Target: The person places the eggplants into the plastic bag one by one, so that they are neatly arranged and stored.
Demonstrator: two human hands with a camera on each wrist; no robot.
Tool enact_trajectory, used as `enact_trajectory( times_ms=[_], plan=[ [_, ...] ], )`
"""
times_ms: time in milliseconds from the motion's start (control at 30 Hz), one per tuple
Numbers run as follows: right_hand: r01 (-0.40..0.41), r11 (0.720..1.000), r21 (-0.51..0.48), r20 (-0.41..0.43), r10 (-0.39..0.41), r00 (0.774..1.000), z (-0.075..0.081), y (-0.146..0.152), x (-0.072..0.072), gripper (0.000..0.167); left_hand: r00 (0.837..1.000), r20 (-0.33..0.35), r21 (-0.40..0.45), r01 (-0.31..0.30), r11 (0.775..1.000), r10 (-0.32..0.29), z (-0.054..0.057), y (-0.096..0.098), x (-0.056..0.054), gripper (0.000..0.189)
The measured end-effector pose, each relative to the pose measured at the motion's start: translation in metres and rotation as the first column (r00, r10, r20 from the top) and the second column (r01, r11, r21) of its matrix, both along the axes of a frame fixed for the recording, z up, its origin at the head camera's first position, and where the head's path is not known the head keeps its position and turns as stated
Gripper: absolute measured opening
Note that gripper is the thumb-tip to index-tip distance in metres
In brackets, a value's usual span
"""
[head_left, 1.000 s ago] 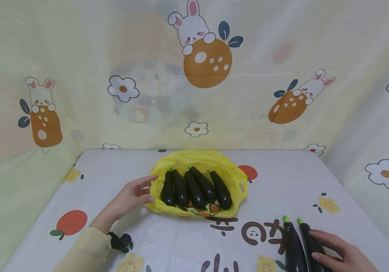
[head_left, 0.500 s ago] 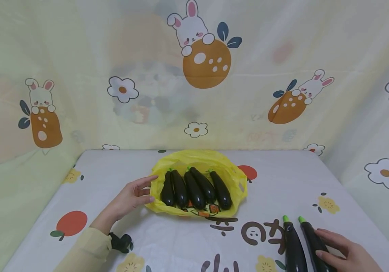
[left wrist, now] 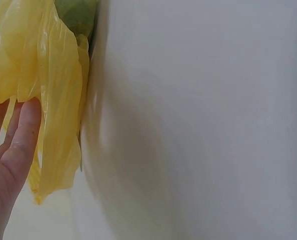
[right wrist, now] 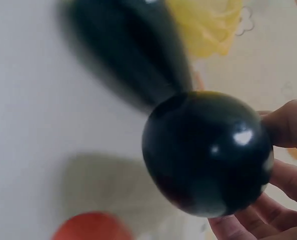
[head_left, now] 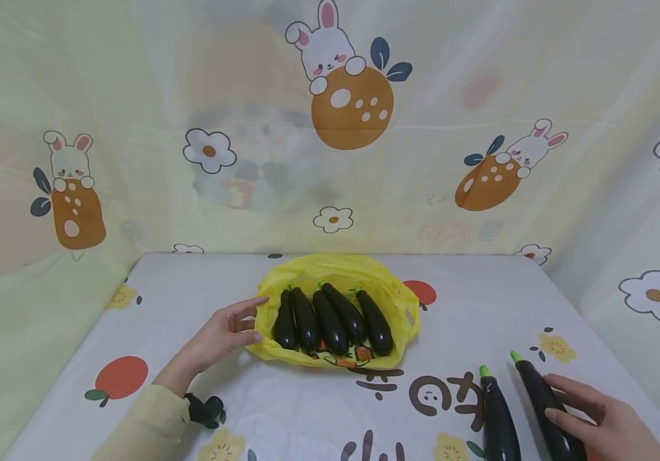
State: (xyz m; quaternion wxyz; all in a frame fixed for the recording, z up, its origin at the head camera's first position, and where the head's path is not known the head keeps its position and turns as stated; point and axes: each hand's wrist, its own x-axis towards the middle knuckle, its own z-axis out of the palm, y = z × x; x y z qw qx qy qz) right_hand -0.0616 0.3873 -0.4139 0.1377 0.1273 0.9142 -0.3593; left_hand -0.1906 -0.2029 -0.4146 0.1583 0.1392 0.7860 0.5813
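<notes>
A yellow plastic bag lies with its mouth facing me, and several dark glossy eggplants with green stem ends sit inside it. My left hand holds the bag's left rim; in the left wrist view its fingers reach up into the thin plastic. At the lower right, my right hand grips an eggplant between thumb and fingers. The right wrist view shows that eggplant's round end up close. Just left of it another eggplant rests on the table.
A white printed cloth with fruit, flowers and brown lettering covers the table. Behind it and at both sides hang patterned curtains. A dark band sits at my left wrist.
My right hand has moved the gripped eggplant up and to the right, widening the gap to the eggplant beside it. The left hand and the bag have stayed in place.
</notes>
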Motion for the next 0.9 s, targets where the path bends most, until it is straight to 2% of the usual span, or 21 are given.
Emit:
enact_trajectory(
  times_ms=[133, 267, 367, 467, 633, 700, 800, 900],
  plan=[
    [-0.059, 0.998, 0.013, -0.126, 0.061, 0.990, 0.019, -0.014, -0.010, 0.077, 1.000, -0.002, -0.012, -0.013, 1.000, 0.013, 0.001, -0.003, 0.000, 0.070],
    [-0.149, 0.987, -0.055, -0.227, 0.133, 0.965, 0.037, -0.045, -0.027, 0.070, 1.000, -0.008, -0.022, -0.020, 1.000, 0.020, 0.002, -0.005, 0.000, 0.069],
    [-0.243, 0.966, -0.091, -0.286, 0.209, 0.935, 0.047, -0.081, -0.045, 0.063, 1.000, -0.009, -0.026, -0.021, 0.999, 0.021, 0.003, -0.005, 0.000, 0.069],
    [-0.336, 0.931, -0.141, -0.303, 0.282, 0.910, 0.054, -0.123, -0.064, 0.058, 0.999, -0.005, -0.028, -0.032, 0.999, 0.032, 0.004, -0.005, 0.000, 0.069],
    [-0.483, 0.856, -0.186, -0.349, 0.402, 0.846, 0.050, -0.188, -0.096, 0.053, 0.999, 0.003, -0.015, -0.036, 0.999, 0.036, 0.003, -0.004, 0.001, 0.069],
    [-0.510, 0.843, -0.172, -0.359, 0.429, 0.829, 0.046, -0.209, -0.107, 0.052, 1.000, 0.000, -0.008, -0.027, 1.000, 0.027, 0.002, -0.004, 0.002, 0.069],
    [-0.518, 0.840, -0.162, -0.353, 0.441, 0.825, 0.039, -0.235, -0.121, 0.050, 1.000, -0.005, 0.002, -0.016, 1.000, 0.016, 0.002, -0.004, 0.002, 0.069],
    [-0.504, 0.846, -0.176, -0.335, 0.430, 0.838, 0.033, -0.255, -0.134, 0.049, 1.000, -0.014, 0.010, -0.005, 1.000, 0.006, 0.002, -0.004, 0.001, 0.068]
  ],
)
